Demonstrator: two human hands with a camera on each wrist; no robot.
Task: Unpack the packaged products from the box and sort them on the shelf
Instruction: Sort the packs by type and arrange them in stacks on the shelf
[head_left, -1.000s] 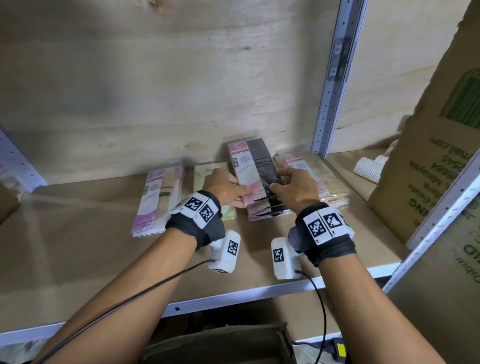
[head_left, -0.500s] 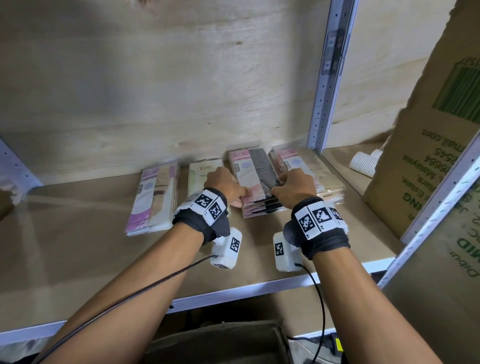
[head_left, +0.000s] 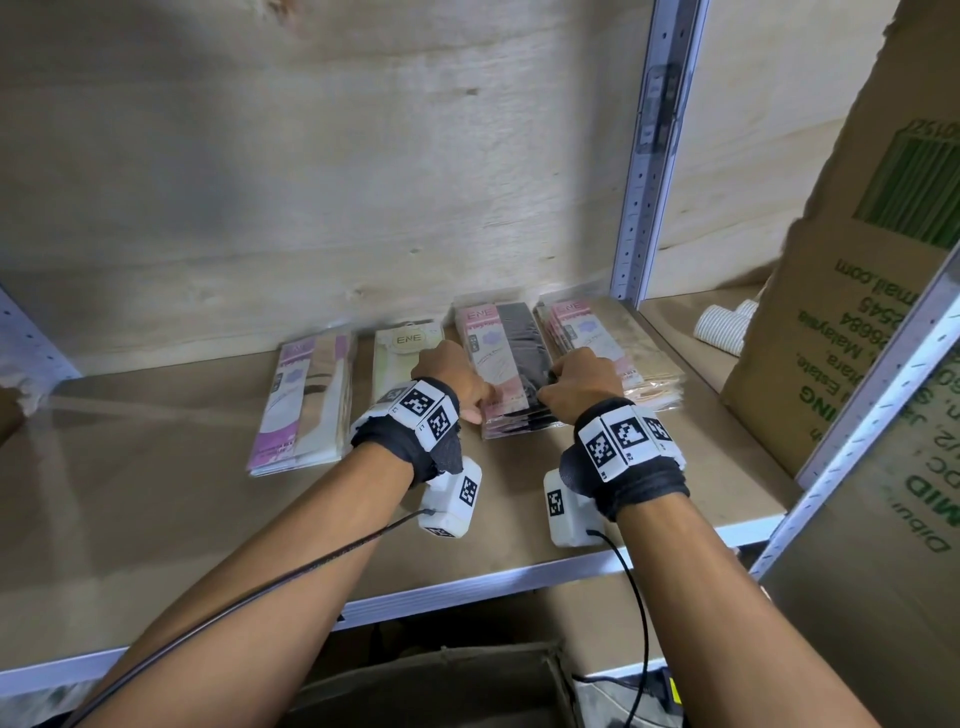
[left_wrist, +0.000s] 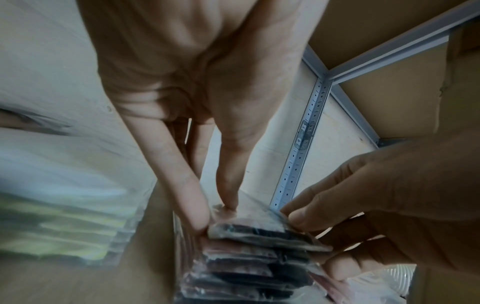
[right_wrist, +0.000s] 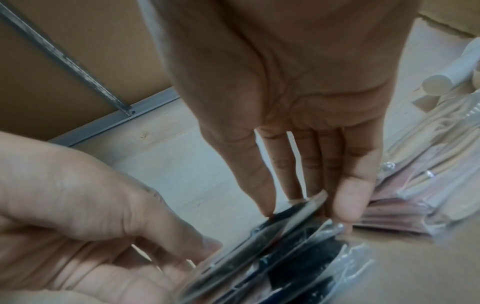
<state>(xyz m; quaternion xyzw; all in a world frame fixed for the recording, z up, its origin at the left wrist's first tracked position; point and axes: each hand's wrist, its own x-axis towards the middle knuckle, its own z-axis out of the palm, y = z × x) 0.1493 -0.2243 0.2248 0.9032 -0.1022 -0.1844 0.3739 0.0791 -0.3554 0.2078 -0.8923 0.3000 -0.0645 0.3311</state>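
Observation:
A stack of black-and-pink packets (head_left: 506, 353) lies on the brown shelf board (head_left: 156, 493), its far end near the back wall. Both hands hold its near end. My left hand (head_left: 470, 400) pinches the left corner (left_wrist: 226, 224), thumb on top and fingers down the side. My right hand (head_left: 556, 387) pinches the right edge (right_wrist: 298, 214) the same way. Beside it lie a beige stack (head_left: 618, 343) on the right, a pale green packet (head_left: 402, 345) on the left, and a pink-and-beige stack (head_left: 306, 400) farther left.
A grey shelf upright (head_left: 644, 182) stands just behind the beige stack. A tall cardboard box (head_left: 852, 291) leans at the right, with white rolls (head_left: 722, 325) behind it. The shelf's metal front edge (head_left: 467, 587) runs below my wrists, and an open box (head_left: 441, 680) sits underneath.
The black-and-pink stack has been pushed back towards the wall and turned straight, in line with the beige stack. Both hands have stayed on its near end.

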